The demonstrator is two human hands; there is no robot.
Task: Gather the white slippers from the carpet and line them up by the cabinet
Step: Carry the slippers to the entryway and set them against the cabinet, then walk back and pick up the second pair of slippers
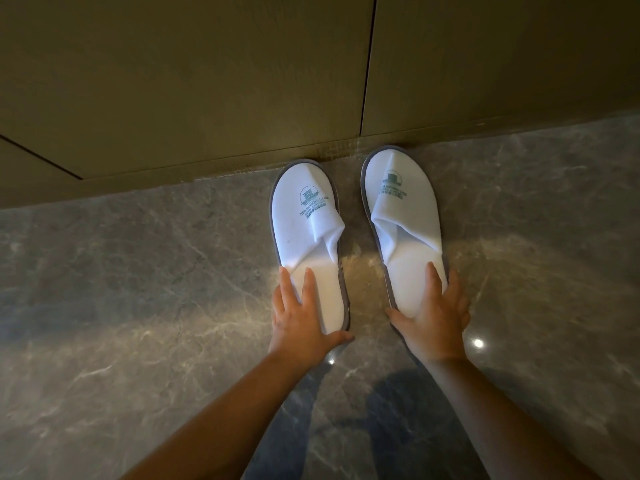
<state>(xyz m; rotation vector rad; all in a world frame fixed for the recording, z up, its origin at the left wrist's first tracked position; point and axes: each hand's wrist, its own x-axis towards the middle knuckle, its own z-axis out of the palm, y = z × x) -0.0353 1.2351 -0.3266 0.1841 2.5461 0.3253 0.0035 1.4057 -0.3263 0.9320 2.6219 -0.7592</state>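
Observation:
Two white slippers with grey soles and a green printed logo lie side by side on the marble floor, toes against the foot of the cabinet. My left hand grips the heel of the left slipper, fingers on the insole and thumb under the heel edge. The heel of the right slipper is held the same way by my right hand. Both heels are partly hidden by my hands.
The floor is polished grey marble with light reflections. The olive-brown cabinet has two door panels split by a vertical seam. No carpet is in view.

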